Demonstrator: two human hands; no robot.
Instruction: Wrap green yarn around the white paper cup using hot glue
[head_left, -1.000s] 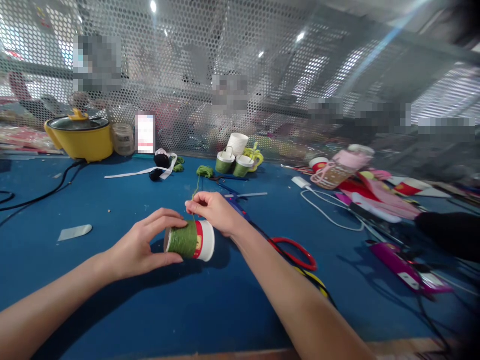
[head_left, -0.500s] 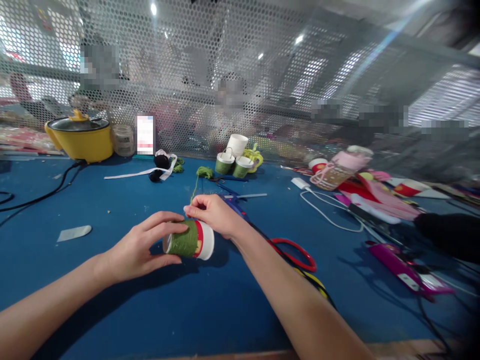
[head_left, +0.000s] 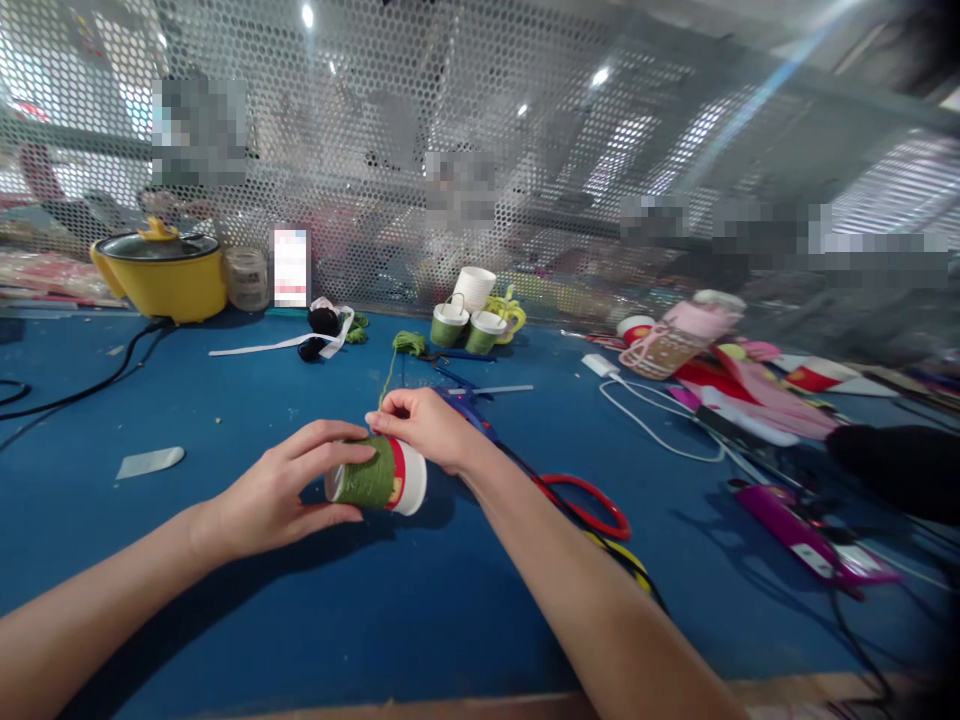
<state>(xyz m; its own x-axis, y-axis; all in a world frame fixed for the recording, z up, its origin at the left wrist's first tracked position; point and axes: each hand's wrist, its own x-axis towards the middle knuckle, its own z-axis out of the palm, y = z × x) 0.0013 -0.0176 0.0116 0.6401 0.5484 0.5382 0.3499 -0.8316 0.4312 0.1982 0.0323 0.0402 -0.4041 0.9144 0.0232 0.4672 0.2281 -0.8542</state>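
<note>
Left hand (head_left: 281,490) holds the paper cup (head_left: 412,478), tilted sideways, between fingers and thumb; right hand (head_left: 424,428) pinches the yarn strand (head_left: 388,385) just beyond the left fingertips; slack there could loosen the wraps (head_left: 373,483); excess left-finger pressure could dent the cup; its underside is hidden, the pinch point indistinct.

Moss-green yarn (head_left: 369,482), a red band (head_left: 398,468), a white end (head_left: 415,480) — all on one cup (head_left: 381,478).
The counter (head_left: 262,620) is deep blue, the pot (head_left: 174,288) bright yellow, the power strip (head_left: 784,522) magenta — and the grey mesh panel (head_left: 352,120) carries a regular pattern of round holes.
</note>
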